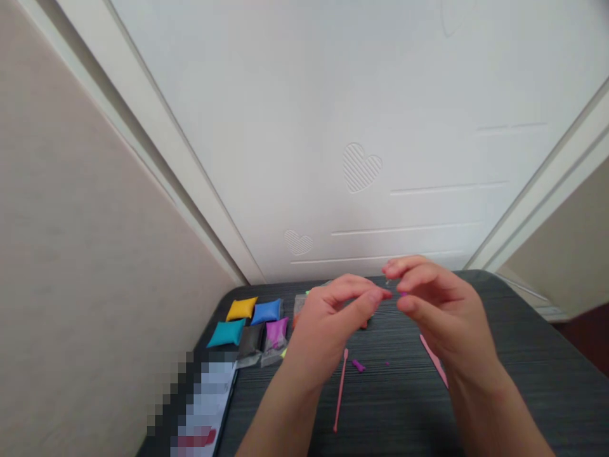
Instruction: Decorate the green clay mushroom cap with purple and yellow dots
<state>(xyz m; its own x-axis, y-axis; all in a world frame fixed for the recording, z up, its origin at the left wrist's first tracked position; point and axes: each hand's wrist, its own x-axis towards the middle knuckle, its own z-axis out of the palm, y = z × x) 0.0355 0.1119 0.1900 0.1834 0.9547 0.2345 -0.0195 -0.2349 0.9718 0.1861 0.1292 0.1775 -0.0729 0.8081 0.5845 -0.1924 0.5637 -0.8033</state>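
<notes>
My right hand [445, 311] is raised above the table, its thumb and fingertips pinched on a small bit of purple clay [403, 294], mostly covered by the fingers. Facing it, my left hand [333, 317] has thumb and index finger pressed together; whatever is between them is too small to make out. Below the hands lie a purple clay piece [358, 365] and a tiny purple crumb [387, 363]. A thin pink modelling tool [340, 390] rests between my forearms. Another pink tool [432, 359] is partly hidden by my right hand.
Yellow [242, 309], blue [267, 311], teal [227, 332], black [251, 341] and purple [276, 332] clay packets lie on the dark table [533, 362] at the left. A pixelated device [204, 406] is at front left. A white panel [285, 127] stands behind.
</notes>
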